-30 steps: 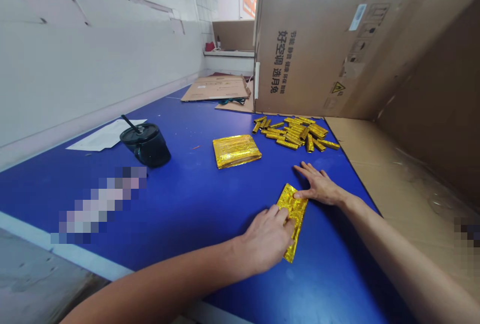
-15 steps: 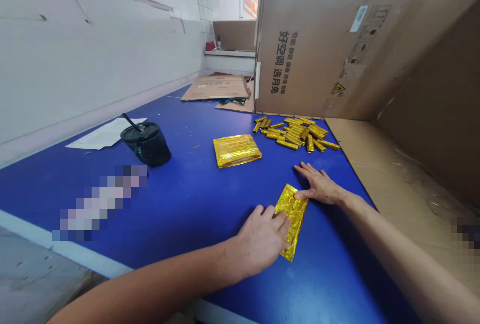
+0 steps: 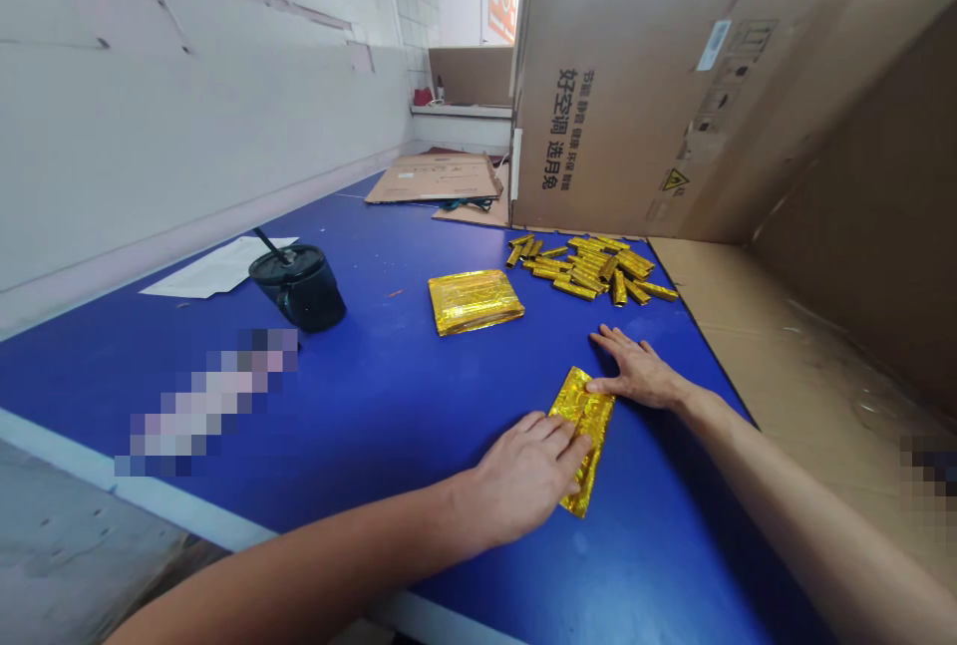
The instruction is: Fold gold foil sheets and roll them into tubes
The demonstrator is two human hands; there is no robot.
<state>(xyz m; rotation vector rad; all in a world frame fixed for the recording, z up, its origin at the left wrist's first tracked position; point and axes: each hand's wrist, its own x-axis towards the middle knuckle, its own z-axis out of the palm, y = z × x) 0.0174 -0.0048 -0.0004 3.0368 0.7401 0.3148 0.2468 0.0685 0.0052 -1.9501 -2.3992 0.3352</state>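
Observation:
A flat sheet of shiny gold foil [image 3: 596,418] lies lengthwise on the blue table close in front of me. Over its left side rests my left hand [image 3: 534,471], fingers laid flat across the foil. My right hand [image 3: 635,371] is spread on the table at the foil's far right corner, its thumb touching the foil. Farther off lies a neat stack of gold foil sheets [image 3: 477,302]. Behind my right hand is a heap of several narrow folded gold foil strips [image 3: 590,264].
A dark lidded cup [image 3: 303,291] with a straw stands at the left, beside a white paper sheet [image 3: 201,269]. A large cardboard box [image 3: 628,107] rises at the back right. Flattened cardboard [image 3: 434,176] lies at the far end, and a pixelated patch covers something at the left.
My left hand's fingers have shifted slightly over the foil. My right hand stays nearly where it was. The whole view has moved a little.

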